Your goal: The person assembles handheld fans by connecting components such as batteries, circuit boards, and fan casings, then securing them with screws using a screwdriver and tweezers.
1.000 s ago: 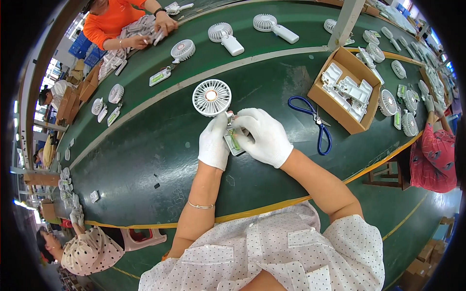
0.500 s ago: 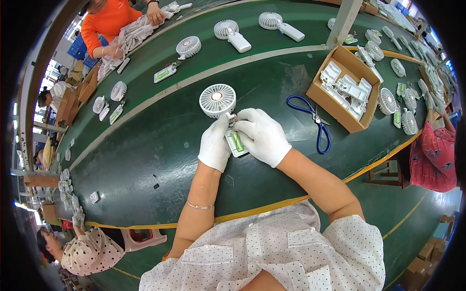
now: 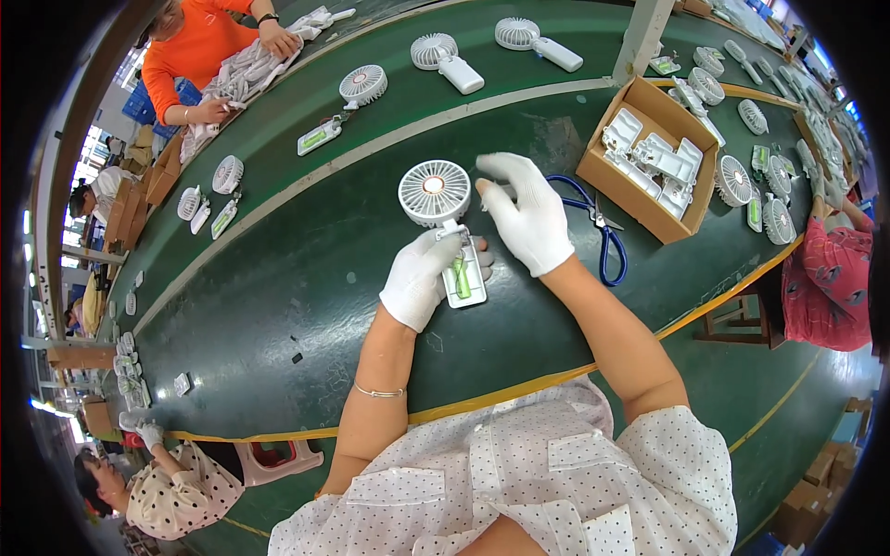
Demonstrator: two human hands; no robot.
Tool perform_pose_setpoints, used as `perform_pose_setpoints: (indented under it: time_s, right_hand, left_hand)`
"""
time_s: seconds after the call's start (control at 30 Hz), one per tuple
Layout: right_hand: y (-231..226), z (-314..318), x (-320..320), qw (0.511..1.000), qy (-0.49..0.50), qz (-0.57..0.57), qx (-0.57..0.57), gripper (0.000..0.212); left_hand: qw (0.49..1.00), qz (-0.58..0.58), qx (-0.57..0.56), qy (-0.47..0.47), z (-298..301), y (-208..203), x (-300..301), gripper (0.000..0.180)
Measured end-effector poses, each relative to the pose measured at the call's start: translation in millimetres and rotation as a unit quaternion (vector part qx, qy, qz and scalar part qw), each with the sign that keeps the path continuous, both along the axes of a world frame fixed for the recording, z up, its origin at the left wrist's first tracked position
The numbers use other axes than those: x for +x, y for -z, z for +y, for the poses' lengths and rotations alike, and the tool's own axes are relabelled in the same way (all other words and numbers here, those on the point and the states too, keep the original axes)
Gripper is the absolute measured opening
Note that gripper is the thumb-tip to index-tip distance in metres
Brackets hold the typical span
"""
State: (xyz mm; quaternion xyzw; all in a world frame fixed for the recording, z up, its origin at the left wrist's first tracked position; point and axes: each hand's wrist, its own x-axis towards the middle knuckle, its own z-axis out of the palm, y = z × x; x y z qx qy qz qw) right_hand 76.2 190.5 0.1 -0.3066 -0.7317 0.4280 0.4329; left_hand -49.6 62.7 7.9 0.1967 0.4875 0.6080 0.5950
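My gloved left hand [image 3: 419, 273] is closed round the open white handle of a small handheld fan [image 3: 434, 192]. The fan's round grille faces up, beyond my fingers. In the handle shell lies a green battery [image 3: 462, 276], facing me. My gloved right hand [image 3: 527, 213] is raised just right of the fan, not touching it. Its index finger reaches forward, the thumb apart below it with a bare tip; the other fingers are partly hidden.
Blue-handled scissors [image 3: 604, 227] lie right of my right hand. Behind them stands a cardboard box [image 3: 649, 199] of white plastic shells. Several fans [image 3: 363, 85] lie across the green belt [image 3: 399, 130]. A person in orange [image 3: 199, 56] handles white cloth at far left; other people sit at both sides.
My right hand has let go of the fan handle and drawn away to the right. My left hand still holds the fan, shifted slightly right, its handle and battery more exposed.
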Motion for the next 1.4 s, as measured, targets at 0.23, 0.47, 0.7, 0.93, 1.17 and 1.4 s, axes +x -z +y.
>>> perform_pose_setpoints:
  time_s: [0.23, 0.47, 0.7, 0.93, 1.17, 1.4]
  right_hand:
    - [1.4, 7.5, -3.6, 0.994, -0.078, -0.082, -0.006, 0.057]
    - [6.3, 3.4, -0.3, 0.994, -0.035, -0.044, 0.092, 0.056]
    - [5.0, -4.5, -5.4, 0.989, -0.053, -0.026, 0.137, 0.053]
    - [-1.3, 4.2, 11.1, 0.995, -0.028, -0.036, 0.087, 0.034]
    - [-68.5, 29.8, 59.3, 0.939, 0.083, -0.158, 0.292, 0.025]
    - [-15.8, 143.6, 206.3, 0.804, 0.183, -0.499, 0.267, 0.044]
  left_hand:
    - [0.997, -0.020, 0.011, 0.072, -2.6, 4.5, 5.5, 0.038]
    - [0.998, -0.038, 0.024, 0.031, 0.1, -1.6, 0.2, 0.036]
    - [0.998, 0.056, -0.019, -0.021, -1.4, -6.1, 8.6, 0.028]
    - [0.995, -0.070, 0.000, -0.077, 2.7, 11.7, 2.1, 0.032]
    - [0.979, -0.171, 0.017, -0.108, -2.4, 23.9, -17.4, 0.029]
    - [0.965, -0.239, 0.091, -0.063, 10.8, 34.1, -13.3, 0.036]
